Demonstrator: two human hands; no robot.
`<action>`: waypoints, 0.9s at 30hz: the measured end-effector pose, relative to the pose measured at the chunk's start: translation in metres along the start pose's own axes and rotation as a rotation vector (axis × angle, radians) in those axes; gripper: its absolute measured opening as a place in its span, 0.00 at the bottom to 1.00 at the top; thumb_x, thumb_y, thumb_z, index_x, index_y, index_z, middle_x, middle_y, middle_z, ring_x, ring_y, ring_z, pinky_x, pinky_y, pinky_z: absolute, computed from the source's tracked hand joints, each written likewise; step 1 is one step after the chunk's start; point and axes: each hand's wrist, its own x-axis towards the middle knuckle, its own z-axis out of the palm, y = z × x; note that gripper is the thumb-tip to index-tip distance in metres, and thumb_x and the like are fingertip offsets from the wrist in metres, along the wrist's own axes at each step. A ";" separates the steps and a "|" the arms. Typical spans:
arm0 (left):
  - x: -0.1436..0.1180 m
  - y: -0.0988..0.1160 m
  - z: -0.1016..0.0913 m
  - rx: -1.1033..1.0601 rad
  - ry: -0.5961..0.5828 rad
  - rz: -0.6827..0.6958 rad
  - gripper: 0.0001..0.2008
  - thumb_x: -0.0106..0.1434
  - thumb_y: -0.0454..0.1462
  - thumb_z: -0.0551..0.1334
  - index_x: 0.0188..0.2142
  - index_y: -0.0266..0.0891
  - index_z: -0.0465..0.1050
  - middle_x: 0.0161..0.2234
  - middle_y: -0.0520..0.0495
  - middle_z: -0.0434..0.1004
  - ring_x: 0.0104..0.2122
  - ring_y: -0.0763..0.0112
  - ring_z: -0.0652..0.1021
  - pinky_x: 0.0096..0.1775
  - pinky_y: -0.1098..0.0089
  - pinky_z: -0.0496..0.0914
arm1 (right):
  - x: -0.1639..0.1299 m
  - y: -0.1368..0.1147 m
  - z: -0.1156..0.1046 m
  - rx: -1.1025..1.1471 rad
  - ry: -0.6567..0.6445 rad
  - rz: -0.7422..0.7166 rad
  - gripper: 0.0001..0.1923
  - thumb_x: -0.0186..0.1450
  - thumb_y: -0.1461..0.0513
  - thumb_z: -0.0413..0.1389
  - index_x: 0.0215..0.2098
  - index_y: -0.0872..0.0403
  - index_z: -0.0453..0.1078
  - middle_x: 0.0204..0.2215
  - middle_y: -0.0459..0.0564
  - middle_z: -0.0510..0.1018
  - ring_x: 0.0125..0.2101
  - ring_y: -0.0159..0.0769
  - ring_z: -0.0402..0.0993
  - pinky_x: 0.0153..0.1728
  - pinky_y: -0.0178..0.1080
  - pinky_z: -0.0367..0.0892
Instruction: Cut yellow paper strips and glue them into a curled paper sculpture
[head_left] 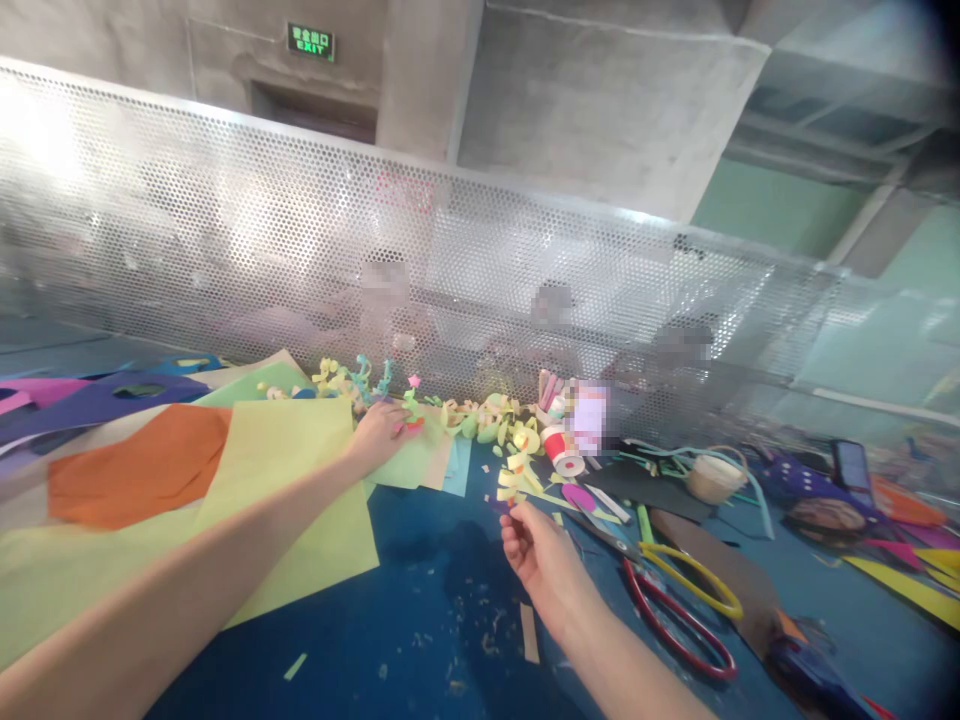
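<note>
My left hand (380, 437) reaches to the far side of the table, over pale green paper sheets. Its fingers bend down beside a small green paper piece (410, 400) and some red-orange bits (412, 426); blur hides whether they grip anything. Nearer to me, my right hand (546, 560) is closed in a pinch at the lower end of a yellow paper figure (517, 462) with folded strips and orange tips. Along the mesh panel, several small yellow, green and blue paper pieces (480, 415) lie in a row.
Large scissors with red and yellow handles (679, 620) lie right of my right hand. Behind them are a red-and-white roll (562, 452) and a beige cup (716, 478). Yellow (300, 520) and orange paper sheets (142, 465) cover the left. A perforated metal panel (465, 270) bounds the back.
</note>
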 end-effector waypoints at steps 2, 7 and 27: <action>0.000 0.001 0.000 -0.002 0.001 0.000 0.15 0.59 0.36 0.51 0.39 0.35 0.73 0.40 0.43 0.76 0.43 0.63 0.72 0.48 0.62 0.63 | -0.001 0.001 0.000 -0.031 0.020 -0.040 0.07 0.49 0.67 0.58 0.22 0.56 0.62 0.16 0.45 0.72 0.16 0.22 0.65 0.15 0.22 0.63; 0.000 0.002 -0.002 -0.008 0.003 0.001 0.14 0.58 0.36 0.51 0.38 0.37 0.74 0.40 0.44 0.76 0.43 0.63 0.72 0.47 0.62 0.63 | -0.003 0.002 0.000 -0.091 0.022 -0.134 0.15 0.46 0.65 0.60 0.22 0.53 0.55 0.17 0.43 0.74 0.17 0.24 0.68 0.16 0.23 0.64; -0.001 0.005 -0.005 -0.007 0.006 0.017 0.14 0.59 0.36 0.51 0.39 0.37 0.74 0.41 0.44 0.76 0.44 0.62 0.72 0.47 0.62 0.62 | 0.004 0.001 -0.007 -0.050 -0.155 -0.151 0.08 0.50 0.64 0.53 0.21 0.54 0.56 0.12 0.36 0.59 0.13 0.20 0.51 0.14 0.25 0.49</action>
